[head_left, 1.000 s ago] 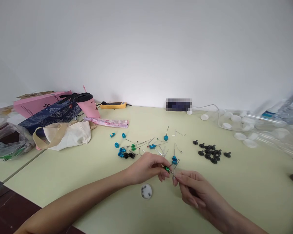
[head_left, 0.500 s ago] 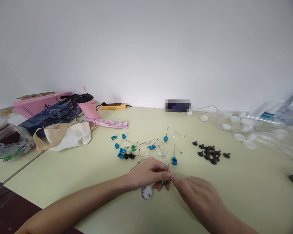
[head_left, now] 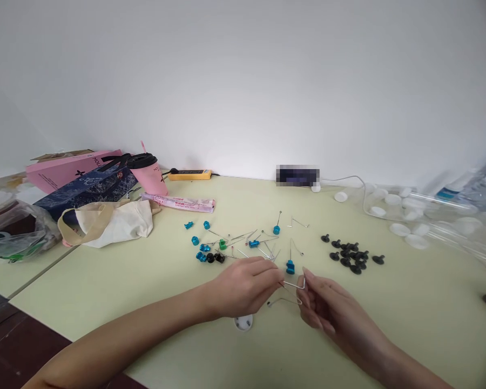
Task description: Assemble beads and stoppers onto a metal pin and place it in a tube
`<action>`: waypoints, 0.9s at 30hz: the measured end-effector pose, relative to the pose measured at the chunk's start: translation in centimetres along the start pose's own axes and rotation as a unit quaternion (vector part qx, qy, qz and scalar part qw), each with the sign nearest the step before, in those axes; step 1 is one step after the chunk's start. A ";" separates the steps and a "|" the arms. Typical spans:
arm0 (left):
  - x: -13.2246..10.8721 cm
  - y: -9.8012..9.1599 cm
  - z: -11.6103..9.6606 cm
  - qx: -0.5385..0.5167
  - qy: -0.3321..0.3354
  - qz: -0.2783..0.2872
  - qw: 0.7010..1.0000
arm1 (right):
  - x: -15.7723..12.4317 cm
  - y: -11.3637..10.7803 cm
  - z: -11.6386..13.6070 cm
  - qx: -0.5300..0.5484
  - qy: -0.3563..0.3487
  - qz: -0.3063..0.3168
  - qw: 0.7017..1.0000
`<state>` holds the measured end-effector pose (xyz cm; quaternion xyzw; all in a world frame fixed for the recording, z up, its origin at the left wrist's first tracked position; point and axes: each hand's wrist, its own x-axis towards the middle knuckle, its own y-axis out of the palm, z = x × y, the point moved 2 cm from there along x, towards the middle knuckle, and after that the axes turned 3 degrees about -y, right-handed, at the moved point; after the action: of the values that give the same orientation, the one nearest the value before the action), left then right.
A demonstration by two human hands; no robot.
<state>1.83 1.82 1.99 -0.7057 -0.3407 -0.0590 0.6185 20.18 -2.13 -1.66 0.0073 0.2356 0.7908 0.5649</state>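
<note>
My left hand (head_left: pixel 247 286) is closed, knuckles up; its fingers hide the green fitting that showed in it half a second ago. A thin bent wire (head_left: pixel 285 300) with a small dark tip hangs below those fingers. My right hand (head_left: pixel 328 302) pinches the bent end of an L-shaped hex key (head_left: pixel 293 284), whose other end runs to the left fingertips. Just beyond the key, a blue fitting (head_left: pixel 290 267) stands with a wire rising from it. Beneath my left hand lies a small white lid (head_left: pixel 243 323) holding tiny dark pieces, partly covered.
Blue fittings (head_left: pixel 204 248), a green fitting (head_left: pixel 222 245), black fittings (head_left: pixel 210 258) and loose metal rods (head_left: pixel 265 250) lie ahead. Several black discs with stems (head_left: pixel 355 254) sit to the right, clear tubes (head_left: pixel 441 202) behind them. A pink cup (head_left: pixel 149 178) and cloth bag (head_left: pixel 117 221) stand left.
My hands have shifted: the left has turned over the green fitting, hiding it, and the right has opened up to show the hex key. The bent wire now hangs below the fingers.
</note>
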 end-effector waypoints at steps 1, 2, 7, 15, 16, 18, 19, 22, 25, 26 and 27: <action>0.0 0.0 0.0 -0.002 0.003 -0.002 1.000 | 0.0 0.0 -0.1 0.016 0.019 0.010 1.000; 0.0 0.1 0.0 0.001 0.012 -0.002 1.000 | 0.0 0.1 -0.1 0.039 0.044 0.026 0.998; 0.1 -0.2 0.1 -0.047 -0.018 0.010 0.999 | 0.0 0.3 0.4 -0.057 0.016 0.061 0.996; 0.2 0.6 1.6 -0.487 -0.310 0.197 0.793 | -1.3 -1.2 1.1 -0.617 -0.399 0.056 0.676; 0.3 0.4 1.6 -0.459 -0.303 0.185 0.814 | -1.2 -1.1 1.1 -0.602 -0.388 0.050 0.696; 0.4 -0.2 1.6 -0.325 -0.243 0.124 0.905 | -0.8 -0.8 1.1 -0.522 -0.323 0.016 0.789; 0.4 -0.5 1.4 -0.231 -0.184 0.084 0.952 | -0.5 -0.6 1.0 -0.454 -0.274 0.002 0.848; 0.2 -1.0 0.5 0.045 0.067 -0.021 0.997 | 0.1 0.0 -0.1 -0.187 -0.069 0.037 0.979; -0.5 -0.5 0.1 0.192 0.255 -0.099 0.943 | 0.0 0.4 -1.3 0.009 0.109 0.093 0.990; -0.7 -0.3 0.0 0.210 0.283 -0.116 0.928 | -0.1 0.5 -1.5 0.041 0.132 0.092 0.986; -0.8 -0.1 0.0 0.216 0.295 -0.126 0.922 | -0.1 0.5 -1.6 0.057 0.136 0.088 0.985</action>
<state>1.15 1.48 1.71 -0.4570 -0.2332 -0.2666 0.8159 19.30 -2.96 -2.81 -0.0471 0.3532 0.8166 0.4542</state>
